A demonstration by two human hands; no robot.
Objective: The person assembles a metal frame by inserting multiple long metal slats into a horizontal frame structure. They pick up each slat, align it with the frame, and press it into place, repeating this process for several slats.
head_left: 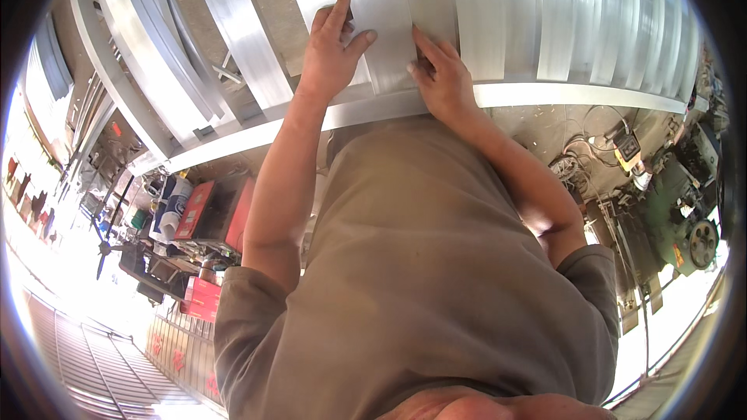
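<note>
Both hands — left hand (pixel 333 50) and right hand (pixel 442 78) — press flat, unclenched, on a metal strip (pixel 389 23) at top centre — likely light, springy, slippery, sharp-edged; best pinched by its long sides.

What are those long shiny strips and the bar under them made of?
The strips look like bare metal, perhaps aluminium: silvery, smooth, with bright streaks of reflected light. The left hand and right hand press on one. The bar looks like the same pale, brushed metal.
</note>
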